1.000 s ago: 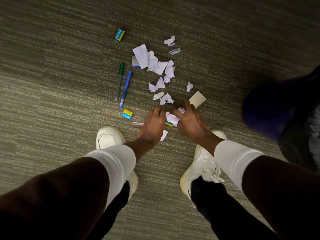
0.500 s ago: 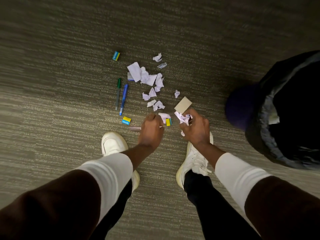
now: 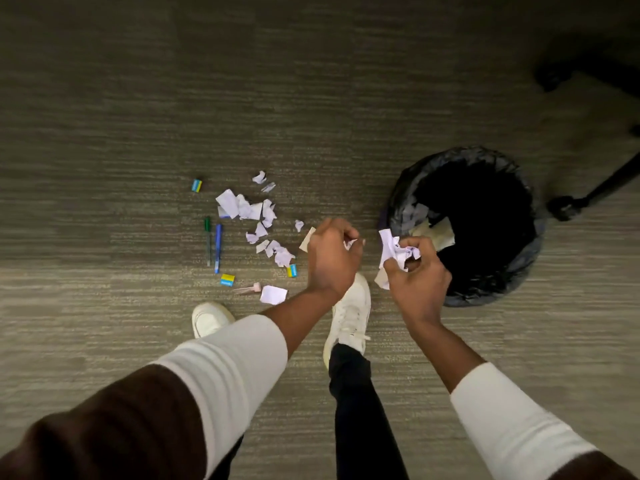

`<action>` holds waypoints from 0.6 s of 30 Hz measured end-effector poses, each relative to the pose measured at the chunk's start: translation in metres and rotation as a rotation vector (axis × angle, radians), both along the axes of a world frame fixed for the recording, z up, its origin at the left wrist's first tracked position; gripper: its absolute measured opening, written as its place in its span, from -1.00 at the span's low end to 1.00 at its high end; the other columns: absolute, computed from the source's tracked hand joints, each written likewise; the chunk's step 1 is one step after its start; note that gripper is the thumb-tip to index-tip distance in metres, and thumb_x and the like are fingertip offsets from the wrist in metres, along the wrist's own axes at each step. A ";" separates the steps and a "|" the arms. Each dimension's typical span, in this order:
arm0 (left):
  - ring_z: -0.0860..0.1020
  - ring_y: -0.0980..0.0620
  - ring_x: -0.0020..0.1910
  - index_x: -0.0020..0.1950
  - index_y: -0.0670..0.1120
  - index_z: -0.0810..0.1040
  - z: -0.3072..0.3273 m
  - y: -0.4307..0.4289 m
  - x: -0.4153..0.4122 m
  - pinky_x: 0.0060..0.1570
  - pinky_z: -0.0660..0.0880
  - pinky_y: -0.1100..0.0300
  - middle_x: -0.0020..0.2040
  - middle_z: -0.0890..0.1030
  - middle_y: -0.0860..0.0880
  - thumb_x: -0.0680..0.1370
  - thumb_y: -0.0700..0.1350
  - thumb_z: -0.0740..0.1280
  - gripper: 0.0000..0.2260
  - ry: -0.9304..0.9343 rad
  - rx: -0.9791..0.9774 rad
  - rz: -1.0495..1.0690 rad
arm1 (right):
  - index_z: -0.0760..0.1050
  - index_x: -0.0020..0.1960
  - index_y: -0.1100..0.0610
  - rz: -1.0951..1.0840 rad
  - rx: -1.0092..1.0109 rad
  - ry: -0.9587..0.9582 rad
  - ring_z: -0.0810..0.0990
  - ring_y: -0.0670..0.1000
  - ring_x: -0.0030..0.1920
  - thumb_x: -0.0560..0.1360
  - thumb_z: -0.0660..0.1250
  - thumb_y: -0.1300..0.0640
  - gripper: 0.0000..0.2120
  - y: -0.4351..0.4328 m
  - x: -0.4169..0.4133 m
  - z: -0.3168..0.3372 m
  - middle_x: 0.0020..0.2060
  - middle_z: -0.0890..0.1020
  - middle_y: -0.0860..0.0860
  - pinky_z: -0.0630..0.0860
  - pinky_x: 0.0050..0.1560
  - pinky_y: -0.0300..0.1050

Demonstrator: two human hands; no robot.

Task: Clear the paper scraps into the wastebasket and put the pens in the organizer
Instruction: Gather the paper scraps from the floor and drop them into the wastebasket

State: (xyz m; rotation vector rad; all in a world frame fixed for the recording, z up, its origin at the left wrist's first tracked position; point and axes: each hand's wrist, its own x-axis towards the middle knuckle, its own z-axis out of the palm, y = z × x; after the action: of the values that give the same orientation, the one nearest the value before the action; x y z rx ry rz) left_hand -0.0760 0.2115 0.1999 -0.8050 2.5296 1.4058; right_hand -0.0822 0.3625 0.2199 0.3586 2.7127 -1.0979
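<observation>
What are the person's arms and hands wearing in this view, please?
Both hands, the left hand and the right hand, are bare: no gloves, and no rings or watch that I can make out. Each arm has a white inner sleeve pushed up the forearm, leaving the wrists uncovered. Over that, nearer the camera, sits a dark brown outer sleeve on both arms.

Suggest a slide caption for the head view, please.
Both hands carry crumpled paper toward the lined wastebasket; pens remain on carpet.

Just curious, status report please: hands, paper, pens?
Right hand shut on crumpled scraps beside wastebasket. Left hand closed on a scrap. Pens on carpet. Nothing blocking.
</observation>
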 end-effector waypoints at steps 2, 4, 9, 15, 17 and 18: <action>0.55 0.06 -0.15 -0.14 -0.09 0.61 0.013 0.021 -0.020 -0.14 0.28 0.40 -0.15 0.63 0.01 0.45 -0.24 0.56 -0.85 0.058 0.020 -0.031 | 0.58 0.06 0.07 -0.077 0.016 0.010 0.64 0.05 -0.30 0.39 0.52 0.23 -0.73 0.018 -0.009 0.006 -0.24 0.69 -0.01 0.50 -0.19 -0.15; 0.56 0.02 -0.15 -0.16 -0.09 0.60 0.020 0.043 -0.037 -0.13 0.34 0.29 -0.16 0.63 -0.02 0.43 -0.26 0.56 -0.83 0.087 0.059 -0.066 | 0.58 0.07 0.09 -0.157 0.041 0.010 0.67 0.08 -0.20 0.40 0.53 0.23 -0.72 0.037 -0.020 0.005 -0.17 0.70 0.01 0.48 -0.14 -0.16; 0.60 -0.11 -0.04 -0.10 -0.13 0.60 0.013 0.095 -0.064 0.01 0.52 0.02 -0.06 0.63 -0.11 0.47 -0.23 0.51 -0.89 0.077 0.104 -0.138 | 0.60 0.12 0.14 -0.233 0.111 -0.025 0.72 0.19 0.03 0.43 0.51 0.14 -0.71 0.075 -0.046 -0.012 0.00 0.75 0.13 0.47 -0.01 -0.13; 0.53 -0.24 0.25 0.17 -0.21 0.57 0.010 0.128 -0.066 0.25 0.51 -0.07 0.17 0.58 -0.21 0.57 0.01 0.48 -0.67 0.046 0.115 -0.186 | 0.63 0.27 0.07 -0.254 0.171 -0.033 0.69 0.08 0.05 0.55 0.44 -0.05 -0.65 0.097 -0.058 -0.016 0.09 0.72 0.14 0.35 -0.08 -0.29; 0.56 -0.16 0.19 0.10 -0.13 0.59 0.011 0.123 -0.062 0.13 0.56 -0.03 0.13 0.61 -0.11 0.59 -0.01 0.44 -0.79 0.078 0.109 -0.198 | 0.63 0.24 0.10 -0.226 0.143 -0.031 0.70 0.06 0.01 0.54 0.42 0.01 -0.69 0.099 -0.060 -0.017 0.11 0.71 0.14 0.51 -0.02 -0.21; 0.58 -0.13 0.16 0.06 -0.10 0.60 0.012 0.118 -0.058 0.06 0.58 -0.02 0.10 0.63 -0.08 0.60 -0.01 0.41 -0.84 0.076 0.105 -0.198 | 0.63 0.21 0.08 -0.193 0.117 -0.022 0.71 0.03 -0.04 0.53 0.41 0.03 -0.72 0.098 -0.058 -0.016 0.10 0.71 0.12 0.62 0.02 -0.06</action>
State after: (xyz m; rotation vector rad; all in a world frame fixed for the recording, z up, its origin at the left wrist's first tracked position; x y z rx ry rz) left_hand -0.1336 0.3292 0.2123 -0.4768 2.4853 1.5132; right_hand -0.1402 0.4606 0.2035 0.6587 2.7754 -0.9753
